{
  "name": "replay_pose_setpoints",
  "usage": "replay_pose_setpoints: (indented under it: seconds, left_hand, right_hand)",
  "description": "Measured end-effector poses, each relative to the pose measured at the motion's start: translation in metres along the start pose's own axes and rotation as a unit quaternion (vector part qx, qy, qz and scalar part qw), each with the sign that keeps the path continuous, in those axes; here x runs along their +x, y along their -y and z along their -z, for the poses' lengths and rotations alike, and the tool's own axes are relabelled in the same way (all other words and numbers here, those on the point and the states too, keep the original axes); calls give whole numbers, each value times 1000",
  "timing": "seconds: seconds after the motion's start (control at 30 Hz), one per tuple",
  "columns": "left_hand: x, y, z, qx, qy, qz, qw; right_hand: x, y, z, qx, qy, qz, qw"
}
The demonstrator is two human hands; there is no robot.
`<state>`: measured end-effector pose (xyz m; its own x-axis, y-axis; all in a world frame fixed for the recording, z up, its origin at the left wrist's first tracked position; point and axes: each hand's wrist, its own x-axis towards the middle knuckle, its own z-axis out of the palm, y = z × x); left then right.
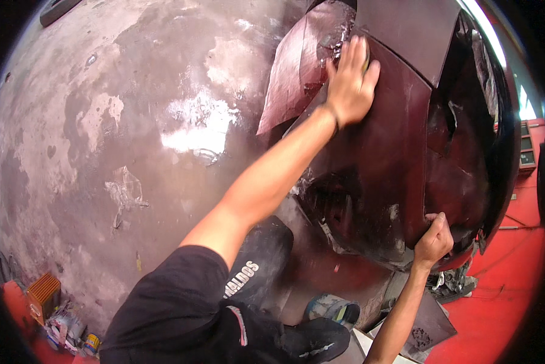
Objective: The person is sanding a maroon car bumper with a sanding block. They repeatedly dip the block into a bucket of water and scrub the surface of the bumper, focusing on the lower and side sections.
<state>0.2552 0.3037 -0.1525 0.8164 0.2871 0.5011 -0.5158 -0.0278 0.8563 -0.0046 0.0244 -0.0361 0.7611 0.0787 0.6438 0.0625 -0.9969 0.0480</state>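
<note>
The left hand (351, 82) lies flat near the top centre of the frame, palm down on a dark red car body panel (381, 151). Its fingers are stretched out and close together, pressing something small and yellowish against the paint; only an edge of it shows under the fingertips, likely a sanding pad, though too little is visible to be sure. The flat palm spreads the pressure evenly over the curved surface. A thin dark band circles the wrist.

The right hand (433, 239) sits at the lower right of the frame, its fingers curled tightly over the lower edge of the same panel. That hold seems meant to steady the part so it does not shift under the push of the other hand.

The panel fills the upper right and centre right of the frame. It looks dull and scuffed, with pale worn patches near its lower rim and a dark opening to the left of the gripping hand. A flatter reddish sheet (294, 70) juts out at its upper left.

The wet, stained concrete floor (133, 121) fills the left half of the frame, with a bright reflection near the middle. An orange crate (43, 292) and small clutter sit at the lower left. A red floor area (515, 273) shows at the lower right.
</note>
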Motion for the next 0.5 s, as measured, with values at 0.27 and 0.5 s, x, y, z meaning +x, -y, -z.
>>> replay_pose_setpoints:
  seconds: [0.27,0.5]
  left_hand:
    - [-51,20,11,-12,-6,14,1000]
    - [-187,74,32,-32,10,211,977]
  right_hand:
    - [0,-1,-2,6,9,3,1000]
    - [3,1,-7,-14,18,1,1000]
